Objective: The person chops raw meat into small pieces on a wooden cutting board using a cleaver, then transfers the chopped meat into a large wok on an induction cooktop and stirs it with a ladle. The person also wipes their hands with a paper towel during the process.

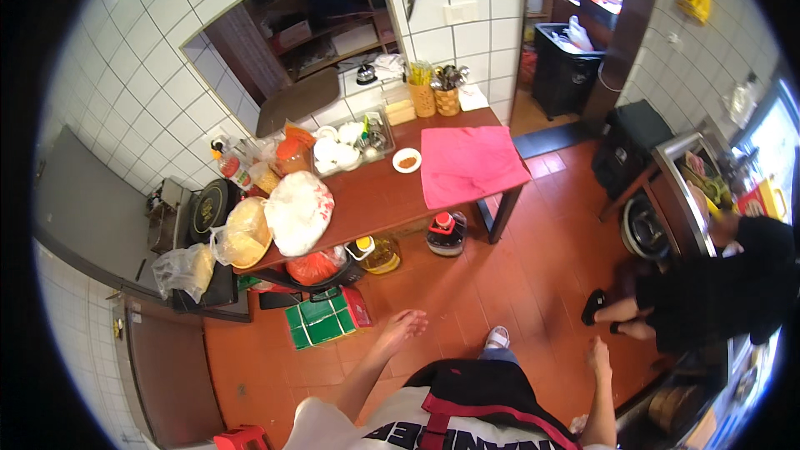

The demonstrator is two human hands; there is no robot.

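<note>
My left hand (403, 330) hangs over the tiled floor with its fingers apart and nothing in it. Low on the right, my right hand (599, 355) is also over the floor; its fingers look curled, and whether it holds anything is unclear. Before me stands a red-brown table (381, 197). A pink cloth (469, 162) lies flat on its right end, beside a small white dish (407, 160) of reddish powder. A knotted white plastic bag (300, 212) and a yellow bowl (250, 234) in clear plastic are at the left end. A clear tray (350, 144) holds white bowls.
A person in black (719, 294) bends at the sink counter (684, 200) on the right. Under the table stand a dark jug with a red cap (446, 234) and an oil jug (380, 256). A green box (322, 319) and a red stool (240, 437) are on the floor.
</note>
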